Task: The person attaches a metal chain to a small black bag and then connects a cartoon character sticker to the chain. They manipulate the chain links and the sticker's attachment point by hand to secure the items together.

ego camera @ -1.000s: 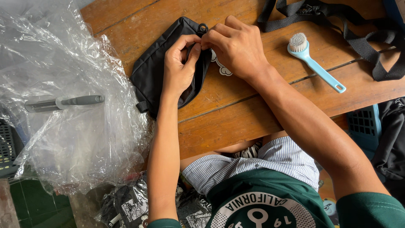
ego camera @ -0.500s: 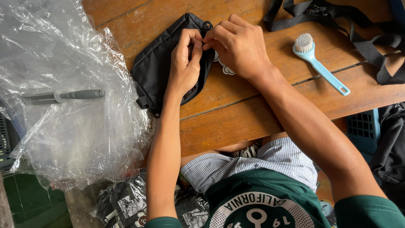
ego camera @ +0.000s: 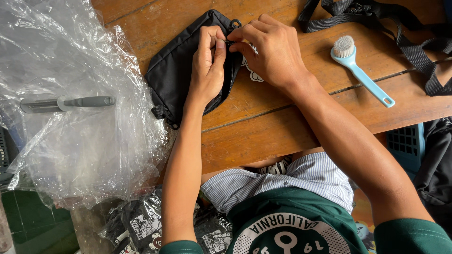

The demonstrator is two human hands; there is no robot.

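Both hands, left hand (ego camera: 208, 63) and right hand (ego camera: 269, 49), pinched the small black fabric pouch's (ego camera: 176, 70) zipper pull, closure apparently unfinished, a blue-handled brush (ego camera: 360, 70) lying unused just right of them.

A: Where does the view sit?
B: On the person's head, looking steeply down over the chest and forearms at the wooden table (ego camera: 282, 127).
A: How near?
B: Close; both hands fill the upper middle, the table's near edge crosses mid-frame.
A: Any second view?
B: None, only this one.
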